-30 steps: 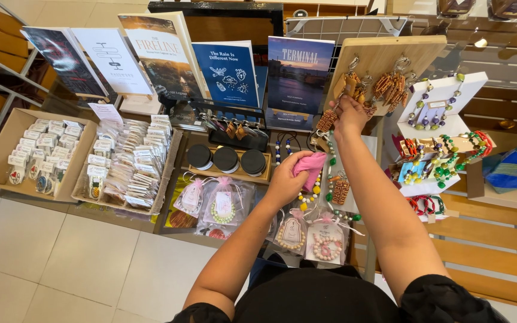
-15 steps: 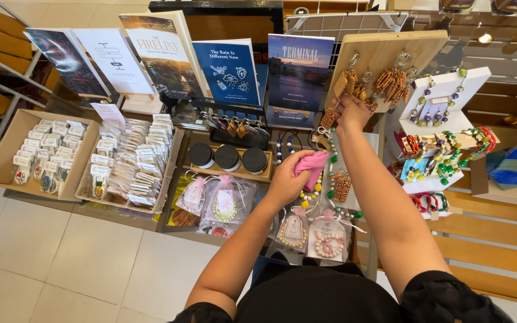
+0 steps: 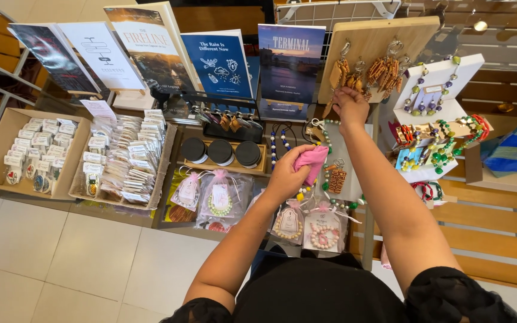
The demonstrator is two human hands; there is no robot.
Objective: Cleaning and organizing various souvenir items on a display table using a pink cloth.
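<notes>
Left hand (image 3: 287, 173) fingers closed around pink cloth (image 3: 312, 161); right hand (image 3: 349, 104) fingers pinch keyrings (image 3: 384, 69) at wooden board (image 3: 378, 39) lower edge.

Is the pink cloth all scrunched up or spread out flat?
Scrunched up. The left hand grips the pink cloth in a bunch, with folds hanging from the fingers, not laid flat.
</notes>
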